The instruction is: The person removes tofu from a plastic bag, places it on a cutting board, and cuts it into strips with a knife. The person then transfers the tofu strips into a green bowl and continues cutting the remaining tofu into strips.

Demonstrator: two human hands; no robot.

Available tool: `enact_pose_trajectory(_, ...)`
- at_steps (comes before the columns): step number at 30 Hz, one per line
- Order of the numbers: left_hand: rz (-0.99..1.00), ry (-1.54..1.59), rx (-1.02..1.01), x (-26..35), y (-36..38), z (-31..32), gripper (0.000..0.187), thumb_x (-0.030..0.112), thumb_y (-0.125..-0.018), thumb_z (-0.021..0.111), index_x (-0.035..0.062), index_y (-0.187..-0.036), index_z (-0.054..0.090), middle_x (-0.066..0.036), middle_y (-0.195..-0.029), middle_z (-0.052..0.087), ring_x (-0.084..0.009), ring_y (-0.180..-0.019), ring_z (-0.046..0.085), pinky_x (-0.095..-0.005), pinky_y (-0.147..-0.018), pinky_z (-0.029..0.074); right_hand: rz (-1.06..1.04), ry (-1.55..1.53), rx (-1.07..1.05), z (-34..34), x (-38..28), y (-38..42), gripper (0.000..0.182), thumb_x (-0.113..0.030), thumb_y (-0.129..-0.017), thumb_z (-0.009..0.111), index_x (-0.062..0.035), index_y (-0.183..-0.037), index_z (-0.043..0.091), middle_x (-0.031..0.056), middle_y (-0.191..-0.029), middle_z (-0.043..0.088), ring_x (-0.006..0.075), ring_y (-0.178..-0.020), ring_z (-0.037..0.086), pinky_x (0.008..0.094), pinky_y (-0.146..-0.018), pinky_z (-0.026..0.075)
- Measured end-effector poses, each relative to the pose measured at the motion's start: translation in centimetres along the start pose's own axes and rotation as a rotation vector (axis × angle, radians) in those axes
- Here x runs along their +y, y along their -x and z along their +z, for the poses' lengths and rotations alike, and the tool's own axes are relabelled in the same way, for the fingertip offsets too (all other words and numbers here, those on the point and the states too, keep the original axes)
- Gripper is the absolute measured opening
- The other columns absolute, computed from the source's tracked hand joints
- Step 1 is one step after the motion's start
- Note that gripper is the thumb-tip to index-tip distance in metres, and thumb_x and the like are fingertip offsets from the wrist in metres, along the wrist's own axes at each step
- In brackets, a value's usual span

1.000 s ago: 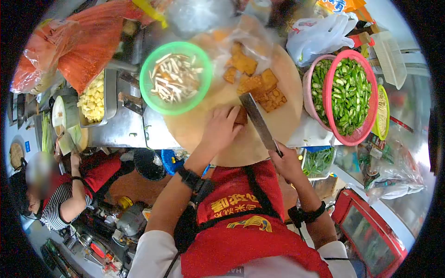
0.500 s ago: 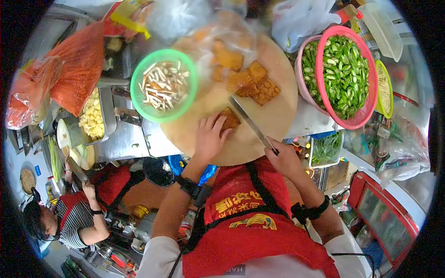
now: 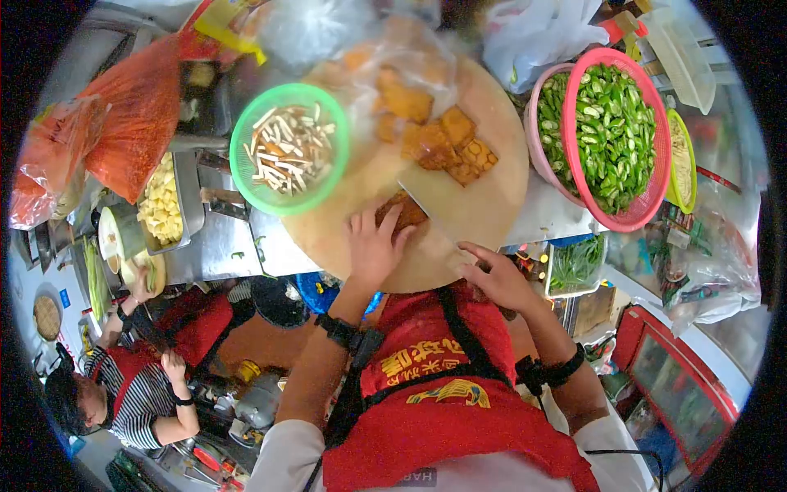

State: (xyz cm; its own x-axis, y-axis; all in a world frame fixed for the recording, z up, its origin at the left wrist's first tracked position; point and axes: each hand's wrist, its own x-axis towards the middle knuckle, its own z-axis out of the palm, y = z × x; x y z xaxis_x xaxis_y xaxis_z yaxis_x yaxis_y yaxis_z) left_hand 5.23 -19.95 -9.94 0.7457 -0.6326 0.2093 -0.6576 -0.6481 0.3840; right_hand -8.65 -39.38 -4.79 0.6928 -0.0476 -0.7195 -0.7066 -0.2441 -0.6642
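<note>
My left hand [image 3: 375,246] presses a brown slab of what looks like dried tofu [image 3: 412,215] onto the round chopping board [image 3: 328,238], its fingers curled over the near left side. My right hand [image 3: 494,280] is closed around the handle of a kitchen knife [image 3: 438,221], and the handle is mostly hidden. The blade's broad face is turned up, pale against the board, and lies along the slab's right side. Farther back on the board are more brown tofu pieces [image 3: 459,148], some with a scored surface, partly in a clear plastic bag [image 3: 426,61].
A green basket of pale strips [image 3: 246,172] overlaps the board's left. To the right, a pink basket [image 3: 572,156] holds sliced green peppers. A metal tray of yellow cubes [image 3: 194,205] stands farther left. At lower left a co-worker [image 3: 139,394] in a striped shirt works.
The knife has turned from edge-on to showing its broad face, and my right hand has rolled with it. My left hand stays on the slab. The co-worker's hands have moved.
</note>
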Motion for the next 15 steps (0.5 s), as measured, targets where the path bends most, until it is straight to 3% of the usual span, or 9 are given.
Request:
enact_pose_trajectory(2, -0.031, 0.075, -0.034, -0.5, 0.2, 1.1, 0.03, 0.022, -0.08, 0.065, 0.0068, -0.105, 0.059, -0.012, -0.103, 0.056, -0.0304, -0.095, 0.052, -0.0433, -0.083, 0.04, 0.073, -0.082, -0.076, 0.0, -0.1, -0.1, 0.056, -0.049, -0.091, 0.05, -0.0118, -0.133, 0.05, 0.0205, -0.123, 0.058, 0.0323, -0.117, 0.055, 0.0402, -0.104, 0.036)
enact_pose_trajectory(4, -0.071, 0.148, -0.069, -0.6, 0.1, 1.7, 0.025, 0.019, -0.081, 0.062, 0.0065, -0.102, 0.059, -0.011, -0.096, 0.055, -0.0288, -0.091, 0.052, -0.042, -0.079, 0.04, 0.02, -0.031, 0.046, 0.6, 0.3, -0.4, 0.06, -0.053, -0.093, 0.045, -0.0072, -0.132, 0.049, 0.0219, -0.124, 0.057, 0.0329, -0.119, 0.052, 0.0384, -0.103, 0.037)
enact_pose_trajectory(6, 0.022, -0.079, -0.202, -0.5, -0.3, 2.2, 0.019, 0.015, -0.079, 0.057, 0.0074, -0.097, 0.058, -0.008, -0.088, 0.052, -0.0262, -0.087, 0.051, -0.0394, -0.075, 0.039, 0.018, -0.064, 0.037, 0.3, -0.7, -0.1, 0.061, -0.052, -0.094, 0.043, -0.0053, -0.133, 0.048, 0.0221, -0.125, 0.056, 0.0337, -0.119, 0.052, 0.0384, -0.104, 0.036)
enact_pose_trajectory(10, 0.055, -0.107, -0.157, -0.5, -0.5, 2.3, 0.021, 0.013, -0.077, 0.054, 0.0086, -0.097, 0.057, -0.009, -0.088, 0.052, -0.0257, -0.086, 0.051, -0.0387, -0.074, 0.038, 0.002, 0.035, 0.071, -0.1, -1.8, 2.0, 0.061, -0.049, -0.098, 0.034, 0.0004, -0.132, 0.046, 0.023, -0.126, 0.055, 0.0342, -0.122, 0.049, 0.0391, -0.105, 0.034)
enact_pose_trajectory(11, 0.064, -0.103, -0.168, -0.4, -0.7, 2.0, 0.022, 0.014, -0.077, 0.054, 0.0091, -0.099, 0.057, -0.009, -0.09, 0.052, -0.0261, -0.087, 0.051, -0.0394, -0.076, 0.038, -0.032, 0.023, 0.037, -0.2, -2.4, 2.7, 0.056, -0.046, -0.099, 0.032, -0.0063, -0.135, 0.045, 0.0291, -0.131, 0.048, 0.0392, -0.126, 0.044, 0.0417, -0.107, 0.032)
enact_pose_trajectory(12, 0.074, -0.099, -0.18, -0.3, -0.8, 1.8, 0.023, 0.015, -0.077, 0.054, 0.0097, -0.1, 0.056, -0.009, -0.093, 0.053, -0.0266, -0.089, 0.05, -0.0402, -0.077, 0.038, -0.037, 0.033, 0.03, 0.0, -2.4, 3.0, 0.056, -0.046, -0.099, 0.032, -0.0063, -0.135, 0.045, 0.0291, -0.131, 0.048, 0.0392, -0.126, 0.044, 0.0417, -0.107, 0.032)
enact_pose_trajectory(15, 0.024, -0.087, -0.289, -0.4, -0.8, 1.5, 0.025, 0.017, -0.077, 0.055, 0.0108, -0.102, 0.057, -0.01, -0.099, 0.053, -0.0273, -0.094, 0.049, -0.0409, -0.081, 0.037, 0.119, 0.203, 0.023, 0.5, -2.8, 3.7, 0.049, -0.047, -0.097, 0.035, -0.0217, -0.139, 0.042, 0.0406, -0.137, 0.028, 0.0512, -0.121, 0.04, 0.0505, -0.101, 0.038)
